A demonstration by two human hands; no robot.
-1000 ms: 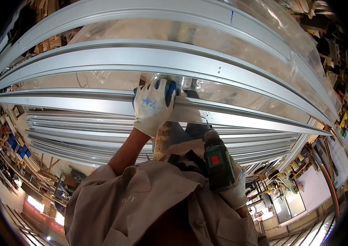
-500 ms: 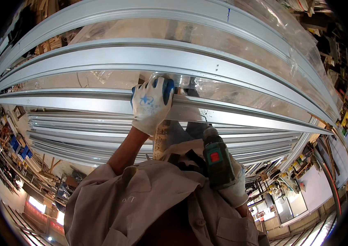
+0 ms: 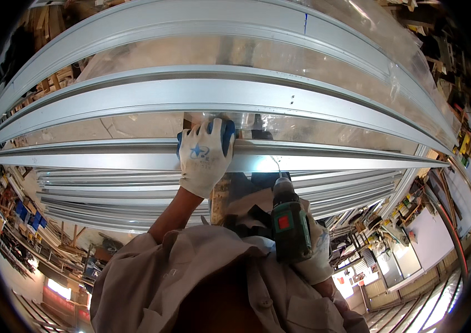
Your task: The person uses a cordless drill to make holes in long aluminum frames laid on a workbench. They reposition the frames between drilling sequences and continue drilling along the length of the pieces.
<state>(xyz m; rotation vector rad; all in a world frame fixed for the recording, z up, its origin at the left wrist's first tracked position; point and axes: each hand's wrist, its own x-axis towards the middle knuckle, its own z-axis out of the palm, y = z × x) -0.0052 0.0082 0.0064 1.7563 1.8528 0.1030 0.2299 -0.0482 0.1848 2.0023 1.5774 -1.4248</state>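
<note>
Gloved hands with a long metal bar and a drill. The bar [image 3: 146, 161] runs crosswise in front of the person, between a wider bar [image 3: 191, 93] beyond and a stack of bars [image 3: 108, 191] below it in view. The left hand [image 3: 206, 158] is closed over the bar, its fingers curled past the far edge. The right hand [image 3: 314, 252] holds the drill [image 3: 291, 233], though the drill's body hides most of that grip. The thin bit [image 3: 280, 172] overlaps the bar's near face beside a bright spot of light; contact cannot be told. The bar is probably stiff and light for its length, smooth enough to slip, and best held across both edges near the bit. The drill is likely heavy and rigid, best taken by its handle.
</note>
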